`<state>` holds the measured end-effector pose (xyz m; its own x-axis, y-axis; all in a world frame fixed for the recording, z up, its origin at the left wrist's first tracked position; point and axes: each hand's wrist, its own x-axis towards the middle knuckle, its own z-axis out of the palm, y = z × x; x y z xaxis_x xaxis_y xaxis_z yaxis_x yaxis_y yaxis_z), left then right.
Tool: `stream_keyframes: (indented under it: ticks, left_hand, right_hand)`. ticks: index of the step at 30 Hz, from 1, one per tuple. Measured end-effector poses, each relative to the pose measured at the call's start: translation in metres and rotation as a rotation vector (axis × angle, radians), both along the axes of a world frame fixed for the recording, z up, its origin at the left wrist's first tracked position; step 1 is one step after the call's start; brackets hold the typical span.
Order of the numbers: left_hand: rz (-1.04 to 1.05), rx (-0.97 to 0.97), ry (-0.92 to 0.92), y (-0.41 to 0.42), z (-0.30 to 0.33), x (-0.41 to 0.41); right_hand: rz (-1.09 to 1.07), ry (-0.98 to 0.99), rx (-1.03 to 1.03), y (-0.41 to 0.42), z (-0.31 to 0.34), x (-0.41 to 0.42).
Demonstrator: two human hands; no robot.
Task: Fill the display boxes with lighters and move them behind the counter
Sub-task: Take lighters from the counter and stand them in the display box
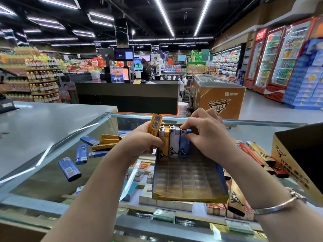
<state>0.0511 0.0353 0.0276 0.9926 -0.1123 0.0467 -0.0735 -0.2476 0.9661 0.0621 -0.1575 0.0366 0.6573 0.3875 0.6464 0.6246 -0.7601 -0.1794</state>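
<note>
Your left hand grips a yellow plastic lighter with a barcode label, held upright with its base uppermost, beside the filled row. Your right hand pinches the metal top of a blue lighter standing in the far row of the shallow blue-and-gold cardboard display box. Next to it stand a white lighter and a yellow standing lighter, all upright, long axes vertical, each printed with a dark leaping-animal logo; the lettering is too small to read. The box lies on the glass counter, its near grid cells unfilled. Loose blue lighters and loose yellow lighters lie flat to the left. Gold-and-red lighters lie right, beside a gold open carton.
</note>
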Motion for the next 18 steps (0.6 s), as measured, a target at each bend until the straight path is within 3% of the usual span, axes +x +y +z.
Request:
stream_keyframes:
  ticks: [6, 11, 15, 18]
  left_hand:
    - [-0.006, -0.031, -0.065, -0.001, 0.004, -0.005]
    - [-0.137, -0.702, -0.149, 0.003, 0.017, -0.010]
    - [-0.312, -0.722, -0.193, -0.006, 0.019, -0.016]
    - [-0.381, -0.721, -0.164, -0.014, 0.020, -0.021]
  right_hand:
    - [-0.019, 0.066, 0.012, -0.004, 0.000, 0.002]
    - [0.011, -0.044, 0.145, 0.001, 0.005, -0.003]
    - [0.326, 0.103, 0.461, 0.013, 0.016, -0.020]
    - [0.474, 0.033, 0.347, 0.022, 0.016, -0.034]
